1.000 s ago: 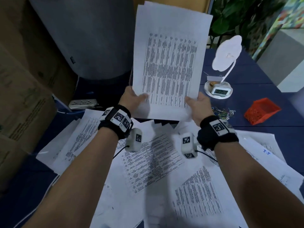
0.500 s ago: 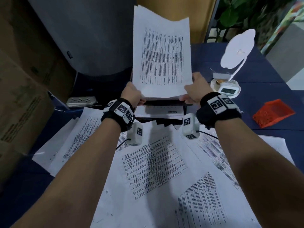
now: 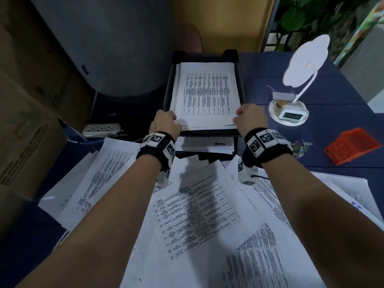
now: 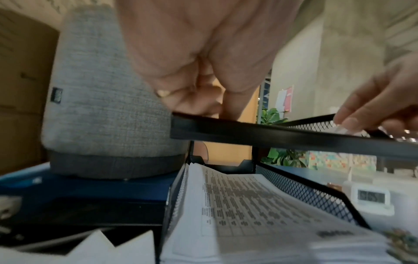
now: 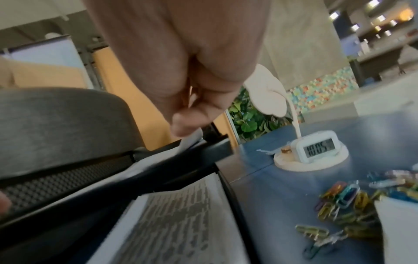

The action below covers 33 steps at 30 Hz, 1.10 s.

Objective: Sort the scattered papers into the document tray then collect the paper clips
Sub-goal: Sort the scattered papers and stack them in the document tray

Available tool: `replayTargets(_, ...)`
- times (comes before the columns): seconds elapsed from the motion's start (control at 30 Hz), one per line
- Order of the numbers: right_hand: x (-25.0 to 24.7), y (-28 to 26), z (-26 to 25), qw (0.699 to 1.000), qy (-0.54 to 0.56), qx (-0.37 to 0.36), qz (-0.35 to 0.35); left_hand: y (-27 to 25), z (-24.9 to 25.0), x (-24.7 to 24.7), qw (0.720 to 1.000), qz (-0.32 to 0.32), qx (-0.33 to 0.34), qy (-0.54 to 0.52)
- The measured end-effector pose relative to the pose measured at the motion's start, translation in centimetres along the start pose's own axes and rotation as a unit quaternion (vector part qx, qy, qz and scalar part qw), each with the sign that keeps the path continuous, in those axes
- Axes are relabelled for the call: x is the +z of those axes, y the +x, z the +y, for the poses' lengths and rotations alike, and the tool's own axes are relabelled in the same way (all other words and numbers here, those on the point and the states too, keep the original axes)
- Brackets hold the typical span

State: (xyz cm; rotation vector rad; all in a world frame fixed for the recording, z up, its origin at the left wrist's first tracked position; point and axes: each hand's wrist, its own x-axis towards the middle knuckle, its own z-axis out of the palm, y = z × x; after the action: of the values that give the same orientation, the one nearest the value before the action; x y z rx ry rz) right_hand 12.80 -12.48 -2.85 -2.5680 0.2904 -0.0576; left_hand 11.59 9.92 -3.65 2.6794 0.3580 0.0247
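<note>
Fingers (image 3: pixel 173 118) on our left hand (image 3: pixel 165 125) and right hand (image 3: pixel 250 117) curl and pinch the paper stack's (image 3: pixel 205 94) near corners in the top tray (image 3: pixel 242 86). Paper is light and floppy, so we hold both corners. Paper clips (image 3: pixel 301 147) wait beyond.

The document tray (image 3: pixel 241 84) is black metal mesh with smooth matt rims. The papers (image 3: pixel 205 92) in it are thin, matt white sheets. A grey chair back (image 4: pixel 101 100) shows coarse woven cloth. The paper clips (image 5: pixel 353 196) look glossy and coloured.
</note>
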Motion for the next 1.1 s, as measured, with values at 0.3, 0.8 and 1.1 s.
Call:
replayTargets(0.3, 1.0, -5.3, 2.7, 0.992, 0.101, -0.050, 0.059, -4.8, -3.9, 1.0, 0.986, 0.088, 0.055, -0.129)
replayTargets(0.8, 5.7, -14.2, 8.5, 0.956, -0.047, 0.043, -0.287, -12.5, -9.3, 7.4, 0.954, -0.259, 0.051, 0.144)
replayTargets(1.1, 5.7, -14.3, 9.0, 0.956, 0.023, 0.119, -0.267, -12.0, -8.7, 7.6, 0.941, -0.265, 0.058, 0.204)
